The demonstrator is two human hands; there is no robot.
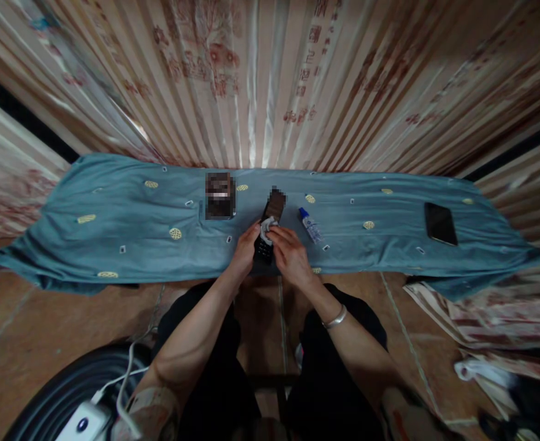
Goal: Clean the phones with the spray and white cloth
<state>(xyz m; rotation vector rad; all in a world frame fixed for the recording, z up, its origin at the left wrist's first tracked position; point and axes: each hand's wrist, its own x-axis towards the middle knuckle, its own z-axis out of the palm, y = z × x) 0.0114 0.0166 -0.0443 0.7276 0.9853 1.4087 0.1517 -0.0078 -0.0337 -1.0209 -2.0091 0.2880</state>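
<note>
A long black phone with a keypad lies slantwise between my two hands, its upper end pixelated. My left hand is closed around its left edge. With bent fingers, my right hand presses a crumpled whitish-grey tissue or cloth onto the middle of the phone. Just right of the hands lies a clear bottle with a blue cap. Farther left is a dark, box-like thing, blurred out by pixelation.
A teal patterned cloth covers the long narrow table. At its right end lies a black smartphone or tablet. Pleated printed curtains hang behind. A white device with cables rests on a black coil at lower left.
</note>
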